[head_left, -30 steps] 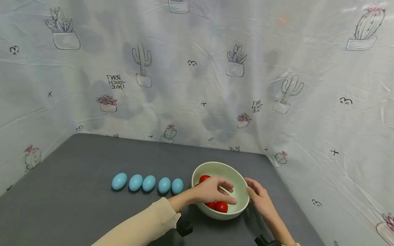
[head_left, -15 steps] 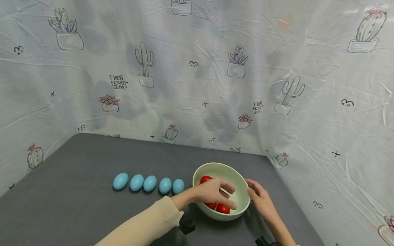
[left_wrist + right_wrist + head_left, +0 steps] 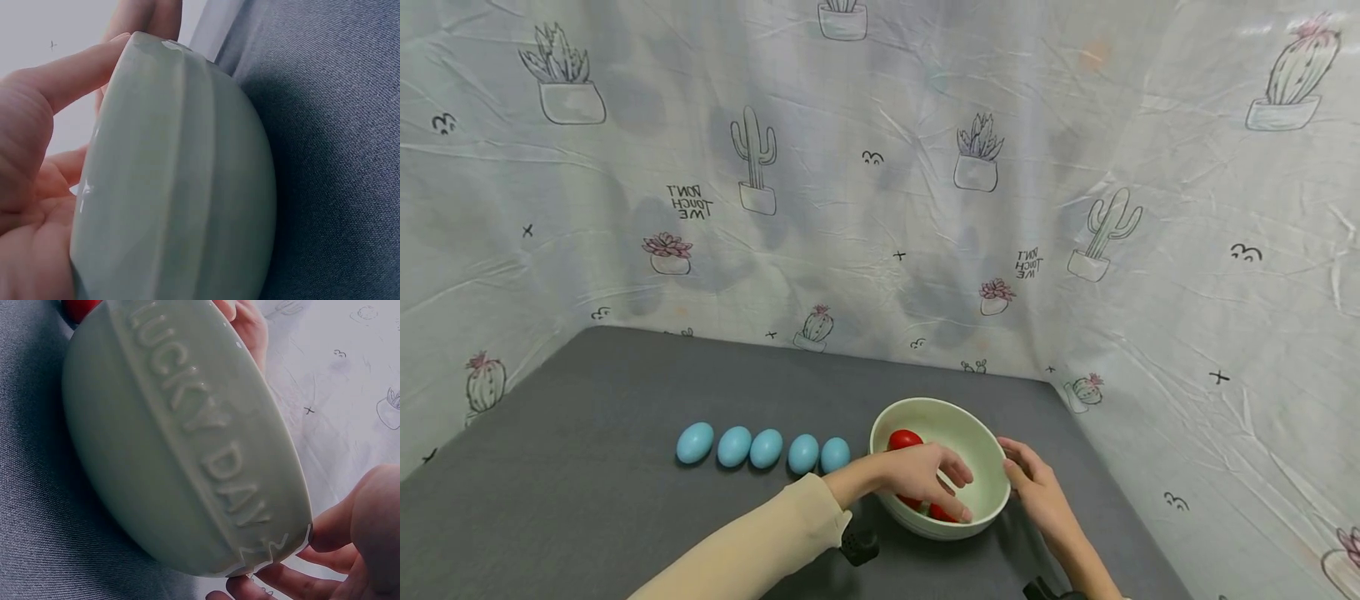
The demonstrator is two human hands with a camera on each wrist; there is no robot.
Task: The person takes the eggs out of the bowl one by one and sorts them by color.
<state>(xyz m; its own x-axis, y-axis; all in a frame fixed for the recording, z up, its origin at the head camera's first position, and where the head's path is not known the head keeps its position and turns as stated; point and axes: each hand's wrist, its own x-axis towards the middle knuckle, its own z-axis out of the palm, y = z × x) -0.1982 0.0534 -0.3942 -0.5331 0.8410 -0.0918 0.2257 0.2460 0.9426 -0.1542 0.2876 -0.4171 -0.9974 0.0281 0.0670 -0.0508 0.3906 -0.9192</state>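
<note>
Smooth, highly glossy glaze, apparently ceramic, covers the pale green bowl point(image 3: 162, 462), its wall bearing low ridges and raised lettering point(image 3: 220, 457); the red rounded pieces point(image 3: 906, 439) are likewise smooth and shiny, the blue eggs point(image 3: 766, 448) smooth with a soft sheen. The grey cloth point(image 3: 337, 175) is matt and visibly woven. Behind, the printed sheet point(image 3: 850, 217) looks like thin, creased, faintly shiny plastic; the cream sleeve point(image 3: 760, 533) is matt fabric.

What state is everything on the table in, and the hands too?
Pale green bowl, mouth-up on the table
Red things, inside it, partly hidden
Another red thing, outside the bowl, partly shown
Blue eggs, five in a row
Left hand, over the bowl, loosely bent, contact unclear
Right hand, cupped against the bowl's rim
</note>
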